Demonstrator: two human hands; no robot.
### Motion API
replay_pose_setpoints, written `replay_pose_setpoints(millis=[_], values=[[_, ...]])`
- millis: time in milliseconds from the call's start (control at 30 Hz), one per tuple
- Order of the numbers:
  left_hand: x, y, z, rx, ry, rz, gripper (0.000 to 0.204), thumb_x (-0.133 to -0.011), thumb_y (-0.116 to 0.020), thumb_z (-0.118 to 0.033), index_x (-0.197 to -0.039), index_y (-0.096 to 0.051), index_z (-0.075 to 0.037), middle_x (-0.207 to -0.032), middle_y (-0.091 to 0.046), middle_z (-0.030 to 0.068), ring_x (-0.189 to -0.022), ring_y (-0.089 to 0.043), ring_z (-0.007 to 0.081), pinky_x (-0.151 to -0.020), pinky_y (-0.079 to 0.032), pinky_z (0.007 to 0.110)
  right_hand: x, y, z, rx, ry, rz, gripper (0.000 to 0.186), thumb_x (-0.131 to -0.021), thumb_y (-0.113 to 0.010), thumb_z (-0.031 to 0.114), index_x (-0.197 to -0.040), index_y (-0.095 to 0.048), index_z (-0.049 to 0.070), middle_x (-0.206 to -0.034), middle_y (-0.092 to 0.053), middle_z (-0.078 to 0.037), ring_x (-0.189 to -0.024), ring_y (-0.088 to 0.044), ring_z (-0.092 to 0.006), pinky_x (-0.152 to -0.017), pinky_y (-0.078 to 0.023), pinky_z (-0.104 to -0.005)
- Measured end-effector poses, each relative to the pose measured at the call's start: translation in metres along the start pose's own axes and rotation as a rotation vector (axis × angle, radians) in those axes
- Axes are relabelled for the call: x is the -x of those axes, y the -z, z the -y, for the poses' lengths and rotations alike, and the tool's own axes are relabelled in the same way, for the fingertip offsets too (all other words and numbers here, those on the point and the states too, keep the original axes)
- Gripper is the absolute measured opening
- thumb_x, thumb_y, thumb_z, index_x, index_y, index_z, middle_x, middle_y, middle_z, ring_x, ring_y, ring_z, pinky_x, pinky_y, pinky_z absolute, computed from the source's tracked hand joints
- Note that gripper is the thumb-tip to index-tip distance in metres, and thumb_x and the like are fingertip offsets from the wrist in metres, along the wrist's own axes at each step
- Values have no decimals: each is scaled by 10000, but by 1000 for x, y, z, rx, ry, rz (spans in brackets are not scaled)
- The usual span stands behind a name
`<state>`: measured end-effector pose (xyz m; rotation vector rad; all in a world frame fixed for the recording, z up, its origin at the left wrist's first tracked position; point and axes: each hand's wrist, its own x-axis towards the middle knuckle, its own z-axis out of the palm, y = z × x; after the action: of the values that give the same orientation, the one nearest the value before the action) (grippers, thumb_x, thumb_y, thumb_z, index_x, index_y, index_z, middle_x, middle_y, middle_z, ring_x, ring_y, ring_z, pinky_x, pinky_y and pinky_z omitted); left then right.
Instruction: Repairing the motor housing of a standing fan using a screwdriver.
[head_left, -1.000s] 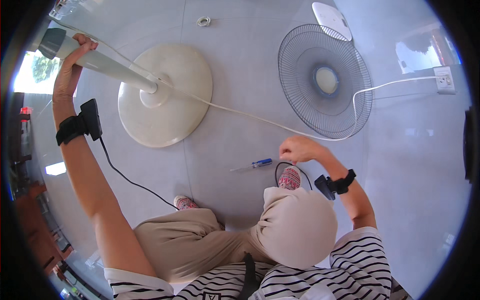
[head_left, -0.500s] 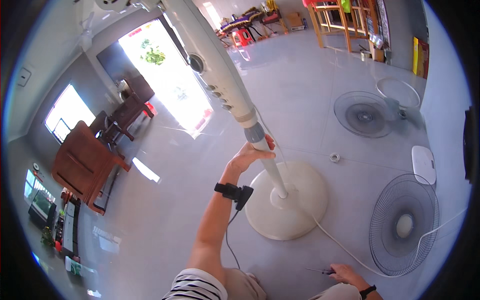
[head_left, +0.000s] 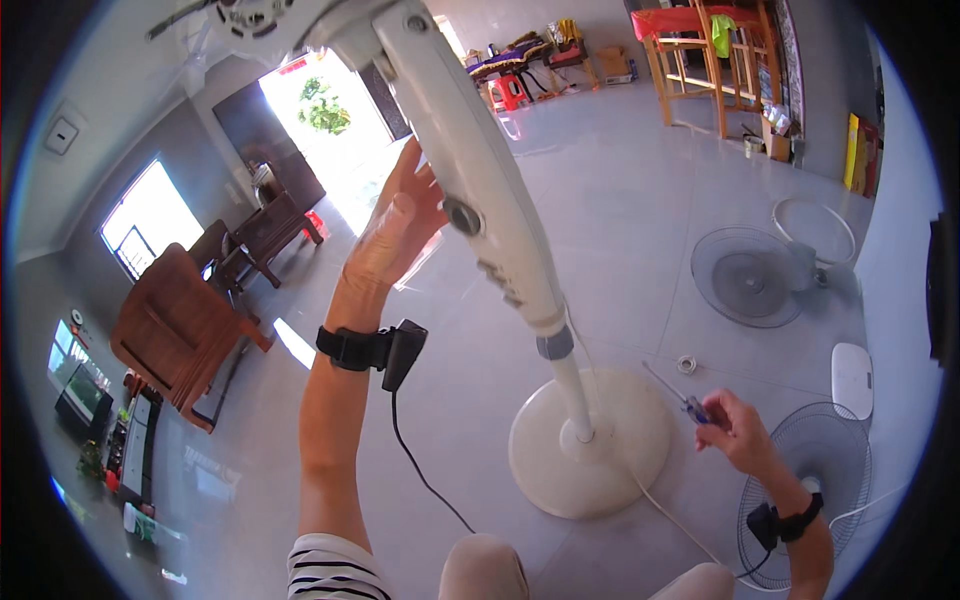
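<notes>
A pedestal fan's off-white body (head_left: 490, 170) leans across the view above its round base (head_left: 540, 465). Its bare motor end (head_left: 262, 12) is cut off by the upper edge, with no blades or grille on it. My left hand (head_left: 395, 225) is open beside the upper body near the round knob, fingers extended and their tips partly behind it; whether they touch it I cannot tell. In my right hand (head_left: 738, 430) is a screwdriver (head_left: 693, 406), its shaft pointing up and left, right of the pole and above the floor.
On the right lie a wire fan grille (head_left: 765, 520), a fan blade (head_left: 805, 265) with another grille (head_left: 725, 290), a white ring (head_left: 850, 225), a small ring-shaped part (head_left: 686, 365) and a white flat scale-like panel (head_left: 851, 380). A white cord (head_left: 680, 518) crosses the floor. Wooden furniture (head_left: 180, 330) stands left.
My left hand has let go of the lower pole and moved up beside the fan's body. My right hand has raised the screwdriver from low near the floor. The view has shifted slightly.
</notes>
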<state>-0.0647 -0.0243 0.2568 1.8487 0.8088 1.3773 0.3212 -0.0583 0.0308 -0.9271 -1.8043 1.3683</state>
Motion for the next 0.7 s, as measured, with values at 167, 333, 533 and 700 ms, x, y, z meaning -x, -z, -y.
replay_pose_setpoints(millis=[167,333,533,700], values=[[-28,-21,-9,-96,-1,-28,740,-689,-717,-464,-1207,-446,-9,-1070,-580,172,-989,-597,257,-852,-493,400,-22,5,75,-64,92,-97,174,-825,-590,30,-945,-471,-14,-725,-586,-71,-618,-598,-120,-574,-489,-253],[-28,-31,9,-79,33,-88,501,-683,-711,-343,-983,-562,30,-878,-613,102,-809,-620,191,-712,-515,325,-1,4,131,78,163,-208,192,-817,-602,43,-949,-473,-11,-730,-589,-75,-592,-604,-133,-549,-484,-246],[-33,-41,6,-33,59,-233,376,-653,-697,-188,-937,-552,13,-831,-604,73,-745,-577,137,-682,-480,293,43,-16,192,293,70,-372,224,-799,-624,66,-958,-483,-4,-737,-615,-113,-577,-607,-154,-534,-475,-255],[-35,-46,-2,-12,9,-171,376,-646,-695,-158,-944,-546,15,-814,-608,70,-738,-587,144,-678,-485,297,70,-33,214,533,137,-529,227,-798,-639,78,-958,-494,8,-710,-608,-121,-566,-599,-194,-534,-467,-267]])
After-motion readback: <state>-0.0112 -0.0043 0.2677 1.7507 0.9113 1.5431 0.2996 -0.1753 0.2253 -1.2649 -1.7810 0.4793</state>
